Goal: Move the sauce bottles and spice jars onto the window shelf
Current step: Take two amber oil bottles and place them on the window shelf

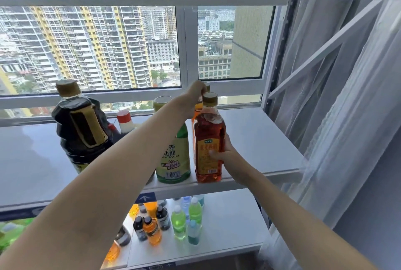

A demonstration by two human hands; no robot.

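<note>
Standing an amber bottle (208, 139) at the front edge of the window shelf (260, 139) looks like the step in hand. The right hand (225, 154) wraps its fingers round the lower body of that bottle from the right, thumb across the label, and the base appears to sit on the shelf just at its front lip. The left hand (196, 98) reaches further back, fingers curled on the cap of a second orange bottle (198, 107) that stands directly behind the amber one and is mostly hidden by it.

Just to the left, touching or nearly touching, stands a green oyster sauce bottle (173, 157), also at the front edge. A large dark soy bottle (80, 126) stands towards the left end of the shelf, with a red-capped bottle (124, 119) behind it near the window.

My judgement is that the next move calls for easing the amber bottle a little inward from the lip before letting go, since it sits close enough to tip off. More drinks bottles (180, 222) stand on the lower shelf (234, 226) beneath; whether any of them belong to the task I cannot tell.
</note>
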